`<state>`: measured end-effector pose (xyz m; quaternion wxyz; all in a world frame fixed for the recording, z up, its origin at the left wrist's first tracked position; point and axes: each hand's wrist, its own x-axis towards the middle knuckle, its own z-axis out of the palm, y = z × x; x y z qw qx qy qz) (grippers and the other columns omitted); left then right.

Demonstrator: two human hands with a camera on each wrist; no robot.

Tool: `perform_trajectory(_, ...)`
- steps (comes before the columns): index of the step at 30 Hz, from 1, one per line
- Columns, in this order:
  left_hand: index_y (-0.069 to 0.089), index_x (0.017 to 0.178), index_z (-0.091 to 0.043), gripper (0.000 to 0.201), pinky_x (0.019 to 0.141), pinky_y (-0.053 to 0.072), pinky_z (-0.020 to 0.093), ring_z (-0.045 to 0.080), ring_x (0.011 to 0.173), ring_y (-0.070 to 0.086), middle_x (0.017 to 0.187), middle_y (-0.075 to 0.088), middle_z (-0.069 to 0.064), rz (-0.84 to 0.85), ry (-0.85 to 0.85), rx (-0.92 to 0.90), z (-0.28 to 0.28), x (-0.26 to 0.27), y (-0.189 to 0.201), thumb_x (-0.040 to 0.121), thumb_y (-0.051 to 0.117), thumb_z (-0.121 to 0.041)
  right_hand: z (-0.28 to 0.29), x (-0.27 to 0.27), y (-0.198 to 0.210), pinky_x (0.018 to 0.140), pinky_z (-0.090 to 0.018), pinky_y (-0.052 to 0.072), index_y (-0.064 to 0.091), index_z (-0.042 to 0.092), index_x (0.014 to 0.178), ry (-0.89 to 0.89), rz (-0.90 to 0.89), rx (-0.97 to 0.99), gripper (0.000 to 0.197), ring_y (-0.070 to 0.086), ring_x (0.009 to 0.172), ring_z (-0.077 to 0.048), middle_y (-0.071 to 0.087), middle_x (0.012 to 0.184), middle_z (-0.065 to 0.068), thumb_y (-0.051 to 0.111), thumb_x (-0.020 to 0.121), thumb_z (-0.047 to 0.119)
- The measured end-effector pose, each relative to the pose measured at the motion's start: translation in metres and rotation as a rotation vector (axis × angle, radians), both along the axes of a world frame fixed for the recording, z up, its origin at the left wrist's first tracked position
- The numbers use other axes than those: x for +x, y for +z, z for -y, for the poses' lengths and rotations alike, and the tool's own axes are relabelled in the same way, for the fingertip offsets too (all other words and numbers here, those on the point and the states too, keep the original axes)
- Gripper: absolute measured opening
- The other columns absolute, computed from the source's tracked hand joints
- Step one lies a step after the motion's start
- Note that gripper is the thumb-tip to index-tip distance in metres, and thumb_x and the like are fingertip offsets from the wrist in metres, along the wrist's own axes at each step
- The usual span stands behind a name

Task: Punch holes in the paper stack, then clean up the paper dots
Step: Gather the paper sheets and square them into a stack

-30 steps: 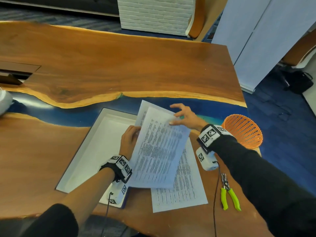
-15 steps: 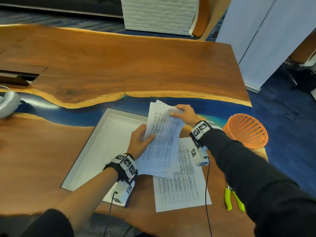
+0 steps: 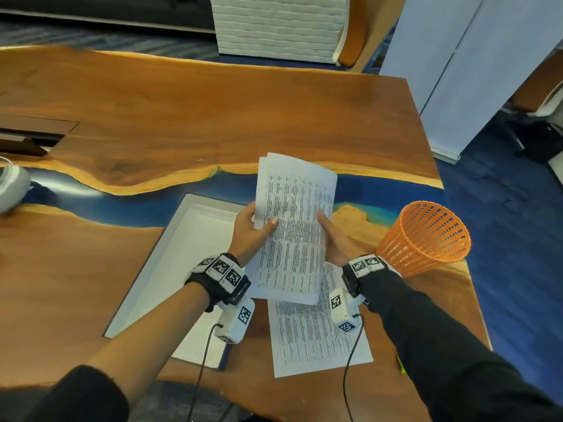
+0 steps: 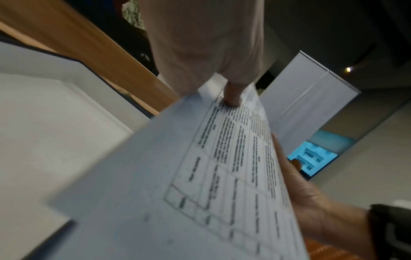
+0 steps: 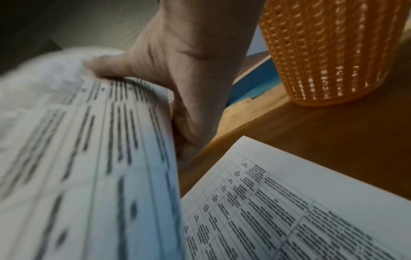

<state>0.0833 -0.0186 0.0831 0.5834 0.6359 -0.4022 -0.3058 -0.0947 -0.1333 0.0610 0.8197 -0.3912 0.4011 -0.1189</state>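
A single printed sheet (image 3: 320,330) lies flat on the near edge of the wooden table (image 3: 189,117), its far end tucked under the raised paper stack (image 3: 292,233) that a person holds just above it with both hands. The left hand (image 3: 248,236) grips the stack's left edge, thumb laid over the printed top page and fingers curled beneath; the right hand (image 3: 335,239) clamps the right edge the same way, thumb on top. From the wrist views the lifted pages fill most of the frame and hide much of the tabletop. Left of the stack sits a shallow white tray (image 3: 170,269), its near right corner covered by the left wrist camera. An orange mesh basket (image 3: 423,236) stands upright just right of the right hand. Beyond, a blue resin strip (image 3: 146,202) crosses the table, a pale rounded object (image 3: 12,187) at its left end.
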Motion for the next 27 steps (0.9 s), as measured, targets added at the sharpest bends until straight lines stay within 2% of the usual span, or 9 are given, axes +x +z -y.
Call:
perform_trajectory(3, 0.048, 0.121, -0.008, 0.04, 0.079, 0.054, 0.017, -0.008, 0.094, 0.061, 0.109, 0.062, -0.005, 0.076, 0.028, 0.016, -0.001, 0.005, -0.009, 0.086, 0.068, -0.007, -0.002, -0.002, 0.002, 0.08, -0.045, 0.056, 0.053, 0.011, 0.124, -0.196, 0.024, -0.082, 0.062, 0.062, 0.11, -0.032, 0.064, 0.12, -0.016, 0.079, 0.069, 0.018)
perform_trajectory(5, 0.037, 0.13, -0.009, 0.053, 0.085, 0.053, 0.021, -0.002, 0.103, 0.06, 0.121, 0.058, 0.001, 0.116, 0.048, 0.015, -0.002, 0.009, -0.014, 0.086, 0.067, -0.006, 0.002, -0.008, 0.0, 0.083, -0.05, 0.055, 0.055, 0.011, 0.118, -0.299, -0.016, -0.194, 0.051, 0.063, 0.107, -0.033, 0.064, 0.12, -0.016, 0.074, 0.072, 0.002)
perform_trajectory(8, 0.028, 0.14, -0.008, 0.063, 0.094, 0.048, 0.025, 0.013, 0.111, 0.059, 0.13, 0.055, 0.005, 0.12, 0.127, -0.005, 0.0, 0.007, -0.016, 0.088, 0.062, 0.001, 0.009, -0.015, 0.001, 0.088, -0.054, 0.053, 0.062, 0.01, 0.109, -0.419, -0.126, -0.421, 0.045, 0.067, 0.1, -0.03, 0.068, 0.111, -0.014, 0.076, 0.068, -0.001)
perform_trajectory(12, 0.039, 0.128, -0.001, 0.034, 0.089, 0.052, 0.03, 0.009, 0.099, 0.059, 0.115, 0.057, -0.001, 0.161, 0.202, -0.042, 0.008, -0.011, -0.018, 0.096, 0.049, 0.0, 0.009, -0.016, -0.002, 0.086, -0.051, 0.054, 0.063, 0.005, 0.108, -0.513, -0.234, -0.699, 0.036, 0.065, 0.102, -0.027, 0.068, 0.108, -0.014, 0.074, 0.074, 0.002)
perform_trajectory(16, 0.036, 0.125, -0.01, 0.025, 0.083, 0.051, 0.016, -0.008, 0.099, 0.057, 0.112, 0.056, -0.009, 0.147, 0.181, -0.051, 0.013, -0.026, -0.031, 0.101, 0.04, -0.004, -0.003, -0.02, -0.002, 0.088, -0.042, 0.054, 0.059, 0.01, 0.106, -0.565, -0.247, -0.735, 0.03, 0.064, 0.103, -0.023, 0.066, 0.11, -0.008, 0.067, 0.079, -0.003)
perform_trajectory(19, 0.034, 0.126, -0.003, 0.026, 0.091, 0.051, 0.026, 0.007, 0.103, 0.058, 0.119, 0.055, 0.0, 0.115, 0.11, 0.015, 0.013, -0.032, -0.043, 0.101, 0.041, -0.005, -0.012, -0.026, -0.01, 0.089, -0.031, 0.049, 0.053, 0.011, 0.114, -0.513, -0.254, -0.721, 0.037, 0.059, 0.106, -0.019, 0.06, 0.109, -0.002, 0.061, 0.083, -0.006)
perform_trajectory(21, 0.031, 0.129, -0.003, 0.032, 0.094, 0.048, 0.029, 0.012, 0.109, 0.055, 0.123, 0.052, 0.0, 0.095, 0.063, 0.055, 0.012, -0.033, -0.048, 0.1, 0.043, -0.005, -0.015, -0.03, -0.02, 0.094, -0.035, 0.047, 0.05, 0.007, 0.12, -0.489, -0.263, -0.705, 0.037, 0.056, 0.111, -0.02, 0.059, 0.115, -0.004, 0.058, 0.086, -0.004)
perform_trajectory(24, 0.032, 0.128, -0.003, 0.034, 0.085, 0.052, 0.017, 0.001, 0.098, 0.058, 0.117, 0.054, -0.004, 0.066, 0.055, 0.079, 0.011, -0.033, -0.045, 0.098, 0.047, -0.003, -0.012, -0.03, -0.026, 0.1, -0.041, 0.045, 0.047, 0.002, 0.125, -0.493, -0.277, -0.681, 0.035, 0.054, 0.116, -0.025, 0.057, 0.126, -0.015, 0.048, 0.091, -0.005)
perform_trajectory(27, 0.043, 0.123, -0.014, 0.04, 0.081, 0.05, 0.008, -0.013, 0.097, 0.056, 0.11, 0.059, -0.014, 0.077, 0.046, 0.041, 0.013, -0.025, -0.038, 0.09, 0.063, -0.008, -0.005, -0.03, -0.023, 0.098, -0.043, 0.047, 0.048, 0.007, 0.123, -0.483, -0.287, -0.697, 0.033, 0.057, 0.111, -0.025, 0.059, 0.12, -0.011, 0.044, 0.092, -0.003)
